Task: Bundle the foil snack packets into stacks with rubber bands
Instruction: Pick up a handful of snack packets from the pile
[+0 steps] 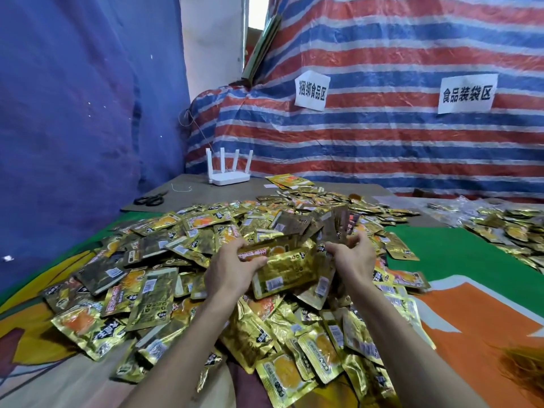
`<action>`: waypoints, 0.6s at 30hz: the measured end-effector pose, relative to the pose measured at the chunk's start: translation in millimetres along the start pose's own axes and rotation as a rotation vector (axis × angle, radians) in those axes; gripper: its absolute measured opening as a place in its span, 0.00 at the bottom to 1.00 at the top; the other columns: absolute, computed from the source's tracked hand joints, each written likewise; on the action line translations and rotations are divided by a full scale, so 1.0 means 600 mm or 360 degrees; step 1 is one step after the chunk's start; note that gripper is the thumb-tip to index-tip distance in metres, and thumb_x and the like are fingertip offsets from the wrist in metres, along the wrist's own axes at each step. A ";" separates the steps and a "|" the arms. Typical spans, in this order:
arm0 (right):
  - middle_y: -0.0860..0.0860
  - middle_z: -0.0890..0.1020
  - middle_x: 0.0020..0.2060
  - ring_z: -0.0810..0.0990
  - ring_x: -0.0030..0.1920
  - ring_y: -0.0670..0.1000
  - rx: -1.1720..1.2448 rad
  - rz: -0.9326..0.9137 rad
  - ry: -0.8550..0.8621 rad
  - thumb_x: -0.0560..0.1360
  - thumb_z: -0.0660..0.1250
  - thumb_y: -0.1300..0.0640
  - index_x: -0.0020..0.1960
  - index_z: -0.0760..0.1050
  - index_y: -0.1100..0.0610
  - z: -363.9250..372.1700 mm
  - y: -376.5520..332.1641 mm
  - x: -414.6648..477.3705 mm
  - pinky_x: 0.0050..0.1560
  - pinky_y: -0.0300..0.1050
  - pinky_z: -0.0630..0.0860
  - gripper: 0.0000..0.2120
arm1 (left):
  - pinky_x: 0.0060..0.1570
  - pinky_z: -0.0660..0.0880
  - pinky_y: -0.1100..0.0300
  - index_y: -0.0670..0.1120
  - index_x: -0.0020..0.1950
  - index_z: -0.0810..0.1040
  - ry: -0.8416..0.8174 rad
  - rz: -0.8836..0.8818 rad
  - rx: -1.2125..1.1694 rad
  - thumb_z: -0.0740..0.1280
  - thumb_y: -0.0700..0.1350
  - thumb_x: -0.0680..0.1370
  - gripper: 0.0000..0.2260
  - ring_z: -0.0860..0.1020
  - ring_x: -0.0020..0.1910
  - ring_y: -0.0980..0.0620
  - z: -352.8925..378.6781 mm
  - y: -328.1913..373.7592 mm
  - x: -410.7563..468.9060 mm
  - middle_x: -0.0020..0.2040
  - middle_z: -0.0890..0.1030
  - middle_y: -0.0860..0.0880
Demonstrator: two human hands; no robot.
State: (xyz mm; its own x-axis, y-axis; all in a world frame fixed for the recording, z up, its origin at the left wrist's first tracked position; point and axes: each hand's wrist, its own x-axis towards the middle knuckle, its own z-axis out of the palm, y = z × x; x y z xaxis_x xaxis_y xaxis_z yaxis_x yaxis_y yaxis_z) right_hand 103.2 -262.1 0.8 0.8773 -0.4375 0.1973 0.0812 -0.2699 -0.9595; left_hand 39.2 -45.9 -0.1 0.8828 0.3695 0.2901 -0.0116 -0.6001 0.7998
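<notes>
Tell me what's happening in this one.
A person is gathering gold foil packets from a loose pile. The left grip holds a small stack above it. The right grip, fingers curled, is at the stack's other end, hold unclear. The stack is not yet tied.

A: Walls?
B: Blue tarp on left. Red/blue/white striped tarp at rear + right, w/ 2 white paper signs, left sign & right sign, well apart.
A: Counter?
B: Brown cardboard sheet at far end. On it: white router, 4 antennas upright; black scissors to its left. Green/orange printed cloth covers nearer part.
</notes>
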 end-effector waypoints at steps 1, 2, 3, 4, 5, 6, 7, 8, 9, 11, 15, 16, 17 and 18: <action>0.54 0.79 0.40 0.77 0.38 0.53 -0.0020 -0.0054 0.0042 0.70 0.76 0.61 0.44 0.70 0.57 -0.004 -0.004 0.002 0.33 0.47 0.73 0.13 | 0.54 0.77 0.51 0.48 0.65 0.78 0.0018 0.0035 -0.0016 0.76 0.54 0.73 0.23 0.78 0.51 0.49 -0.005 0.000 0.003 0.59 0.82 0.47; 0.54 0.79 0.41 0.77 0.39 0.55 -0.0033 -0.0080 0.0073 0.69 0.74 0.63 0.44 0.70 0.57 -0.007 -0.008 0.005 0.35 0.48 0.74 0.12 | 0.53 0.76 0.52 0.47 0.66 0.78 0.0012 0.0066 -0.0030 0.76 0.53 0.73 0.24 0.77 0.51 0.49 -0.010 -0.001 0.006 0.60 0.81 0.46; 0.55 0.79 0.42 0.78 0.41 0.56 -0.0037 -0.0066 0.0068 0.68 0.72 0.65 0.46 0.71 0.57 -0.009 -0.012 0.011 0.39 0.52 0.76 0.12 | 0.55 0.76 0.52 0.45 0.68 0.77 -0.0007 0.0094 -0.0039 0.76 0.51 0.74 0.25 0.76 0.52 0.49 -0.015 -0.001 0.010 0.62 0.81 0.45; 0.55 0.80 0.42 0.79 0.43 0.57 -0.0026 -0.0011 0.0002 0.67 0.71 0.66 0.47 0.72 0.58 -0.010 -0.016 0.016 0.44 0.57 0.79 0.12 | 0.57 0.75 0.51 0.44 0.69 0.76 -0.0029 0.0117 -0.0043 0.77 0.50 0.73 0.26 0.77 0.55 0.48 -0.018 -0.001 0.013 0.64 0.80 0.44; 0.57 0.81 0.42 0.80 0.42 0.58 -0.0006 0.0064 -0.0137 0.67 0.71 0.66 0.47 0.73 0.61 -0.010 -0.019 0.022 0.46 0.61 0.80 0.11 | 0.61 0.74 0.50 0.43 0.70 0.76 -0.0044 0.0135 -0.0042 0.77 0.50 0.73 0.28 0.77 0.60 0.47 -0.021 -0.002 0.015 0.67 0.78 0.44; 0.59 0.82 0.41 0.81 0.40 0.58 0.0001 0.0148 -0.0318 0.67 0.73 0.65 0.47 0.76 0.64 -0.008 -0.023 0.025 0.45 0.63 0.81 0.10 | 0.64 0.73 0.50 0.43 0.70 0.76 -0.0059 0.0146 -0.0039 0.78 0.49 0.72 0.29 0.76 0.64 0.46 -0.024 -0.004 0.016 0.69 0.77 0.45; 0.61 0.84 0.40 0.82 0.37 0.57 -0.0046 0.0235 -0.0491 0.68 0.75 0.63 0.46 0.79 0.67 -0.005 -0.025 0.027 0.42 0.61 0.82 0.10 | 0.65 0.73 0.50 0.44 0.70 0.75 -0.0084 0.0152 -0.0032 0.78 0.49 0.71 0.29 0.76 0.64 0.47 -0.026 -0.005 0.017 0.69 0.77 0.45; 0.61 0.85 0.40 0.83 0.36 0.56 -0.0148 0.0289 -0.0612 0.68 0.78 0.61 0.46 0.81 0.68 0.001 -0.028 0.031 0.38 0.54 0.82 0.12 | 0.64 0.73 0.51 0.46 0.70 0.76 -0.0119 0.0163 -0.0009 0.79 0.49 0.70 0.30 0.77 0.63 0.48 -0.028 -0.005 0.017 0.70 0.77 0.46; 0.59 0.86 0.40 0.85 0.35 0.55 -0.0279 0.0288 -0.0656 0.68 0.79 0.59 0.47 0.82 0.66 0.008 -0.029 0.034 0.34 0.48 0.81 0.13 | 0.63 0.74 0.52 0.50 0.70 0.75 -0.0160 0.0183 0.0044 0.80 0.50 0.69 0.31 0.77 0.61 0.50 -0.029 -0.005 0.017 0.70 0.77 0.47; 0.56 0.85 0.38 0.84 0.34 0.51 -0.0539 0.0169 -0.0587 0.70 0.78 0.57 0.47 0.82 0.63 0.026 -0.029 0.038 0.31 0.43 0.79 0.11 | 0.59 0.74 0.55 0.57 0.69 0.75 -0.0271 0.0230 0.0233 0.80 0.54 0.67 0.31 0.78 0.61 0.51 -0.033 0.000 0.018 0.70 0.76 0.51; 0.52 0.83 0.36 0.83 0.37 0.52 -0.0791 -0.0171 -0.0362 0.75 0.70 0.57 0.46 0.81 0.57 0.045 -0.018 0.034 0.35 0.46 0.79 0.04 | 0.48 0.72 0.68 0.58 0.55 0.78 -0.0481 0.0269 0.0327 0.82 0.54 0.65 0.22 0.76 0.54 0.58 -0.046 0.015 0.032 0.68 0.78 0.51; 0.51 0.82 0.35 0.81 0.35 0.51 -0.0767 -0.0260 -0.0315 0.77 0.68 0.57 0.47 0.80 0.57 0.044 -0.012 0.033 0.31 0.43 0.76 0.04 | 0.40 0.70 0.74 0.58 0.51 0.77 -0.0494 0.0262 0.0265 0.82 0.51 0.65 0.20 0.75 0.48 0.61 -0.048 0.015 0.036 0.67 0.78 0.49; 0.51 0.81 0.35 0.80 0.34 0.50 -0.0707 -0.0334 -0.0262 0.79 0.67 0.56 0.48 0.79 0.56 0.041 -0.008 0.033 0.30 0.42 0.73 0.05 | 0.32 0.68 0.75 0.57 0.49 0.76 -0.0494 0.0243 0.0190 0.82 0.49 0.66 0.19 0.74 0.43 0.65 -0.047 0.012 0.039 0.67 0.78 0.48; 0.51 0.81 0.35 0.80 0.34 0.51 -0.0625 -0.0397 -0.0204 0.81 0.65 0.55 0.47 0.78 0.57 0.036 -0.005 0.034 0.31 0.43 0.74 0.07 | 0.28 0.69 0.75 0.55 0.48 0.76 -0.0485 0.0217 0.0106 0.82 0.47 0.67 0.17 0.74 0.38 0.68 -0.045 0.008 0.042 0.68 0.78 0.47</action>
State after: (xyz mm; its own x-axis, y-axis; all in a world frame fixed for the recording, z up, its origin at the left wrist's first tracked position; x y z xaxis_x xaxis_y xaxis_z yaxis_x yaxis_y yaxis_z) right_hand 131.2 -251.7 3.3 0.9070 -0.2159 0.3617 0.1333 -0.6674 -0.7327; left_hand 48.8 -20.2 25.1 0.9751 0.0594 0.2135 -0.1175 -0.6783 0.7253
